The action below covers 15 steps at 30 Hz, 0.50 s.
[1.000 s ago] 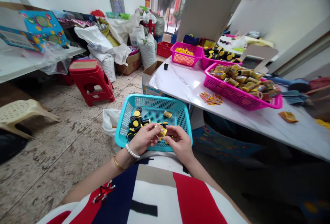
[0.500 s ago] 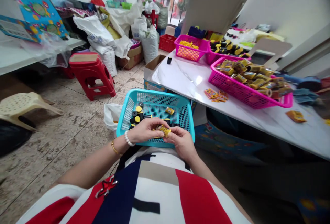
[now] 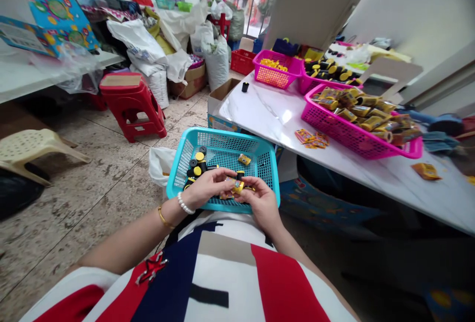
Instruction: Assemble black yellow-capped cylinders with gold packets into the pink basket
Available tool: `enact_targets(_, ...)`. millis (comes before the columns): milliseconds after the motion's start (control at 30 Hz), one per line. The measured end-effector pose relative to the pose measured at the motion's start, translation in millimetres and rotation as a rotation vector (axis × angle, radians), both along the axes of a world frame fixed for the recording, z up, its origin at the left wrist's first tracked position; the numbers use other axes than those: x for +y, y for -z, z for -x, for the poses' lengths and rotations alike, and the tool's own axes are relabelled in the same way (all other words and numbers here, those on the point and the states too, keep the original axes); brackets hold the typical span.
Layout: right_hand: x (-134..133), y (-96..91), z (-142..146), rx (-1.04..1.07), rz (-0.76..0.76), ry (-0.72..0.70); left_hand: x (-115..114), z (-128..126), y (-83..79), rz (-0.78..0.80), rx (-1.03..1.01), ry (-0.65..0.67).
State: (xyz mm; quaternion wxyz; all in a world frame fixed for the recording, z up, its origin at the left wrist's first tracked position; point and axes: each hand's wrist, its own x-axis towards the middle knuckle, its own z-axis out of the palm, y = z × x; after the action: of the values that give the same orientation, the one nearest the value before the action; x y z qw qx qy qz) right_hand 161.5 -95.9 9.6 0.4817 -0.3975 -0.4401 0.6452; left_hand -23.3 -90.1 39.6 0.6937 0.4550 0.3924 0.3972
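Observation:
Over the front of the turquoise basket (image 3: 275,173), my left hand (image 3: 208,188) and my right hand (image 3: 262,204) come together on a small yellow printed wrapper (image 3: 238,186). Fingers and thumbs of both hands pinch it; whether a piece sits inside it I cannot tell. Inside the basket, black cylinders with yellow caps (image 3: 199,156) lie mostly to the left. A yellow wrapped piece (image 3: 244,159) rests at the basket's right side. One black cylinder (image 3: 240,175) shows just beyond my fingertips.
A marble-patterned table (image 3: 270,114) on the right carries flat orange wrappers (image 3: 310,138), a pink basket (image 3: 334,126) of wrapped pieces and a pink basket (image 3: 276,80) of yellow parts. A red stool (image 3: 131,104) and a beige stool (image 3: 33,146) stand on the left.
My fingers have shifted slightly around the yellow wrapper, and more of its printed side shows. The black cylinder behind it is more visible.

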Motion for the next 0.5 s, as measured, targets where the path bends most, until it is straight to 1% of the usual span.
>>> enact_targets(67,-1.5,-1.3,-0.1,-0.063,-0.032,0.032,0.6,-1.0,2.3,0.018,0.026,0.005)
enact_targets(100,-2.3,-2.4,0.1,-0.087,-0.035,0.040,0.8,-1.7,2.8,0.001,0.039,0.007)
enact_targets(267,-3.4,-9.3,3.8,-0.113,0.075,0.081,-2.6,-9.2,2.4,-0.180,0.081,-0.104)
enact_targets(367,-2.5,-11.0,5.9,-0.085,0.102,0.069,-5.5,-13.6,4.6,-0.215,0.135,-0.128)
enact_targets(500,-3.2,-9.9,5.1,-0.069,-0.002,0.057,-8.2,-15.1,8.1,-0.171,0.107,-0.100)
